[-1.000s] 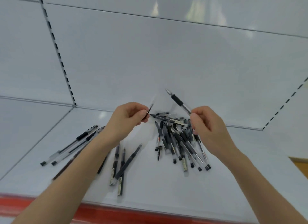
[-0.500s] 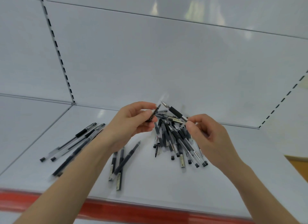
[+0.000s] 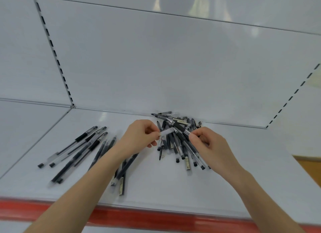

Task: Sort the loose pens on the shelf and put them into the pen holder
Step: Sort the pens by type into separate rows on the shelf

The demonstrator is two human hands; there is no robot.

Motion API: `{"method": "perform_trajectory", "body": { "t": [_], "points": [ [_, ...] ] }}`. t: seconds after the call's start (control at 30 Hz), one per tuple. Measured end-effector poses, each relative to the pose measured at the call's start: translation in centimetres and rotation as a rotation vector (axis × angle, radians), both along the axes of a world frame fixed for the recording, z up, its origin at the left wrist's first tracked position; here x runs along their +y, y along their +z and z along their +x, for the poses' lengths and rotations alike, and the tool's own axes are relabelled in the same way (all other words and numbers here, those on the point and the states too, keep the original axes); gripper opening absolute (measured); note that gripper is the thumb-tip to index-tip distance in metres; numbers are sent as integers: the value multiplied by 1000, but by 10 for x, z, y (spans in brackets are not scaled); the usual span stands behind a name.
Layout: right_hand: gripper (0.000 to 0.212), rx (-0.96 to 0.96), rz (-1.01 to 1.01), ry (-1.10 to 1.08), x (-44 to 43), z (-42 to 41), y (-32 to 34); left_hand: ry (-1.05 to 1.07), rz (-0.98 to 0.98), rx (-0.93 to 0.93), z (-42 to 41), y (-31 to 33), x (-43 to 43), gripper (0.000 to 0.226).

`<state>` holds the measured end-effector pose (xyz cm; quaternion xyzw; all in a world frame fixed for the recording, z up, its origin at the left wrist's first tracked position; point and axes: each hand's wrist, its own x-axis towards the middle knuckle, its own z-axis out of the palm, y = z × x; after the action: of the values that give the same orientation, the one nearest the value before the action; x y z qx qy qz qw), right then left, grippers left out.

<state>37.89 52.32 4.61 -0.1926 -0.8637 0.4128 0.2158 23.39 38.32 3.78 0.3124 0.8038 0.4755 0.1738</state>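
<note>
The shelf [image 3: 243,180] carries a heap of pens [image 3: 175,144] at its back edge and sorted rows [image 3: 78,151] nearer its left edge. Above the heap the right grip [image 3: 212,146] pinches one pen [image 3: 179,127], long axis slanting back-left. The left grip [image 3: 139,137] pinches a clear cap [image 3: 165,132] just beside it. No holder shows.

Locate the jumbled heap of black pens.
Head view, right of centre: the jumbled heap of black pens lies on the white shelf by its back wall, between and beyond the left hand and right hand.
</note>
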Motion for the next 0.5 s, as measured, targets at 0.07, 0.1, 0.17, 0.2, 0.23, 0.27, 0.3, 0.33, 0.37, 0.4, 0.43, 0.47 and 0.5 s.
{"method": "perform_trajectory", "body": {
  "t": [0.07, 0.1, 0.17, 0.2, 0.23, 0.27, 0.3, 0.33, 0.37, 0.4, 0.43, 0.47, 0.5],
  "points": [
    [14, -7, -17, -8, 0, 0, -1, -7, -28, 46, 0, -1, 1, 19],
    [14, -9, -22, -11, 0, 0, -2, -7, -28, 61, 0, -2, 1, 20],
    [15, -12, -17, -15, 0, 1, -2, -3, 17, 48, 1, -1, 2, 17],
    [15, -12, -17, -14, 0, 1, -1, 1, 72, -1, 2, 0, 1, 14],
    [15, -9, -20, -14, -1, 1, -1, 4, 151, -87, 2, 1, 1, 13],
    [15, 3, -25, -14, -1, 1, 0, 5, 244, -202, 3, 4, 0, 13],
    [15, 23, -31, -16, -3, 1, 1, 5, 341, -326, 5, 6, -1, 13],
    [15, 49, -39, -18, -4, 1, 3, 5, 431, -435, 6, 10, -3, 13],
    [15, 78, -50, -18, -6, 1, 4, 5, 506, -515, 7, 13, -5, 11],
    [15, 108, -62, -13, -8, 1, 7, 6, 564, -570, 8, 16, -7, 9],
    [15, 137, -73, -2, -10, 2, 9, 8, 603, -604, 9, 20, -9, 8],
    [15, 162, -80, 12, -12, 3, 11, 12, 627, -620, 10, 23, -11, 8],
    [15, 184, -79, 27, -13, 3, 13, 18, 641, -620, 10, 25, -12, 8]
  ]
}}
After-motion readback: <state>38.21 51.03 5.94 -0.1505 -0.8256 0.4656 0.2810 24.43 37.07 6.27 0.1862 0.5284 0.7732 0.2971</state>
